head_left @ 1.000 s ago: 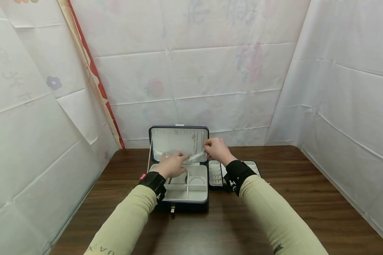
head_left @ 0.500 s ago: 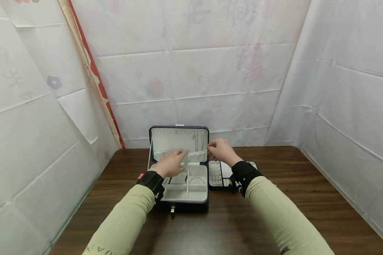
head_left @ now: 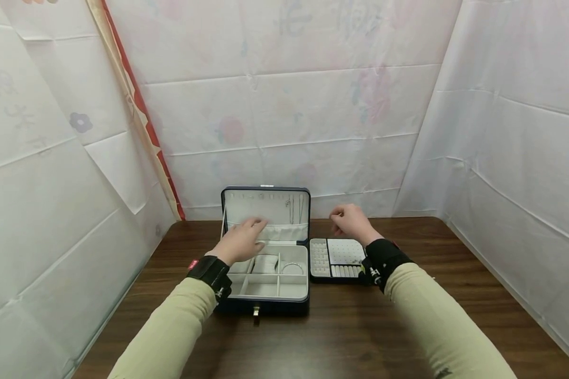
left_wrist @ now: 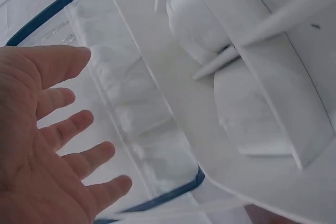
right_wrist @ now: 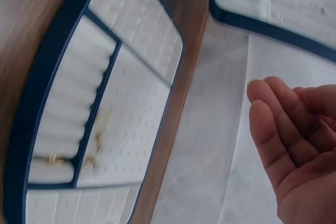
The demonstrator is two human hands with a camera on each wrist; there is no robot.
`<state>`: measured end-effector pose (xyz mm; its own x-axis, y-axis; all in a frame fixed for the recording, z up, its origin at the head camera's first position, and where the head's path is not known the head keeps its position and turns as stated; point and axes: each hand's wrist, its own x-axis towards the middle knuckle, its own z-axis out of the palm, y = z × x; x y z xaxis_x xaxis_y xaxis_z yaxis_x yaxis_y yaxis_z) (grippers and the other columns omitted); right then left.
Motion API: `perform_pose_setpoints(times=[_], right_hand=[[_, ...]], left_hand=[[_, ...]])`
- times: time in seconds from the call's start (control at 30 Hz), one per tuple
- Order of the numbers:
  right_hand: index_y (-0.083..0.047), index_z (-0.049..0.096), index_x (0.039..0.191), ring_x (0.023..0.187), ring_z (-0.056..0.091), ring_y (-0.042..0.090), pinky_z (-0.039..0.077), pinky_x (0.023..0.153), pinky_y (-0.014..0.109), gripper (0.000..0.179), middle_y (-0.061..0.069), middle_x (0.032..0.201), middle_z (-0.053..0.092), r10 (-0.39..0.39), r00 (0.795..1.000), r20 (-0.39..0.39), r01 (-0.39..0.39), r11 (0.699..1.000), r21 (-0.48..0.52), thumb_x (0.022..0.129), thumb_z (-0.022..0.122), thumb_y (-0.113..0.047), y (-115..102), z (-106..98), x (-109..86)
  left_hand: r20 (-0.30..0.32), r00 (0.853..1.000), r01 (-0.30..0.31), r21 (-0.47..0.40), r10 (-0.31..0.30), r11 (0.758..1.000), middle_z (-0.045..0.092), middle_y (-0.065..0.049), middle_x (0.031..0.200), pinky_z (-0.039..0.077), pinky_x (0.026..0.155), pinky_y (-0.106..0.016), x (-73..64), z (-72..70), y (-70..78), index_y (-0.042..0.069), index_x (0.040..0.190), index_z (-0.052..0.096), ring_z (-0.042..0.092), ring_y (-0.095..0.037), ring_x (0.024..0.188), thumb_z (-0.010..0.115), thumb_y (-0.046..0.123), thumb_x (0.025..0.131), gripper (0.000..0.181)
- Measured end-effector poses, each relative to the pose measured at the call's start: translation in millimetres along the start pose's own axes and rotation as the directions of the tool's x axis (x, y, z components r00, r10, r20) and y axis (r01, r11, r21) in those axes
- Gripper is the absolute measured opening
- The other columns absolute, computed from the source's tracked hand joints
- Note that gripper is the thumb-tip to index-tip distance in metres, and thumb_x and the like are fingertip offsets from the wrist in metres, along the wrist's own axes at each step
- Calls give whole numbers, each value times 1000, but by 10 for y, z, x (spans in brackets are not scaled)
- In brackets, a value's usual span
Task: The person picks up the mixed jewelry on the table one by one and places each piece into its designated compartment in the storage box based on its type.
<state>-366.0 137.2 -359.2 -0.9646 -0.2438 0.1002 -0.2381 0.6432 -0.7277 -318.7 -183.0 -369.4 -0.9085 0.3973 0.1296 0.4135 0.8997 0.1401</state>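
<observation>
A dark blue jewelry box (head_left: 284, 307) stands with its lid (head_left: 261, 206) raised. Necklaces (head_left: 292, 206) hang inside the lid at right, above a gathered white pocket (head_left: 289, 232). Over the box's left side is my left hand (head_left: 238, 242), fingers spread and holding nothing. White cushions (left_wrist: 249, 111) and a round bracelet (head_left: 292, 268) lie in the compartments. My right hand (head_left: 353, 223) hovers behind a jewelry tray (head_left: 320, 258); its fingers curl loosely with nothing visible between them. The tray holds a gold ring (right_wrist: 52, 159) and small gold earrings (right_wrist: 98, 139).
The box and tray stand side by side on a dark wooden table (head_left: 351, 337). White printed sheets (head_left: 284, 116) hang behind the table and at both sides. A gold clasp (head_left: 256, 311) sticks out at the box's front.
My right hand has left the pocket's right edge and moved right, away from the lid. My left hand has drawn back leftward. The pocket, pulled out earlier, now lies flat against the lid.
</observation>
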Motion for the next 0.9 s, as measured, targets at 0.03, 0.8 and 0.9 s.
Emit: perform_pose_setpoints(times=[0.03, 0.8, 0.9], right_hand=[[3, 68, 121, 83, 72, 37, 59, 68, 38, 27, 18, 84, 72, 7, 1000, -8, -7, 1000, -12, 107, 51, -12, 36, -37, -14], [8, 64, 112, 57, 57, 19, 46, 57, 31, 26, 9, 66, 60, 252, 967, 33, -235, 936, -263, 98, 52, -11, 1181, -494, -557], [9, 64, 111, 56, 58, 19, 48, 54, 31, 27, 9, 67, 61, 271, 961, 55, -250, 936, -246, 97, 54, -12, 1245, -458, -570]], left_hand=[[-17, 1000, -3, 4, 3, 1000, 43, -19, 155, 37, 111, -62, -25, -14, -21, 7, 156, 41, 45, -40, 140, 65, 23, 101, 62], [132, 884, 462, -88, -449, 882, 66, -26, 113, 52, 75, -59, -789, 133, -889, -6, 132, 51, 68, -41, 94, 56, 35, 103, 51], [162, 887, 454, -131, -433, 882, 66, -27, 117, 52, 79, -60, -840, 226, -941, -7, 135, 52, 67, -42, 99, 56, 36, 102, 55]])
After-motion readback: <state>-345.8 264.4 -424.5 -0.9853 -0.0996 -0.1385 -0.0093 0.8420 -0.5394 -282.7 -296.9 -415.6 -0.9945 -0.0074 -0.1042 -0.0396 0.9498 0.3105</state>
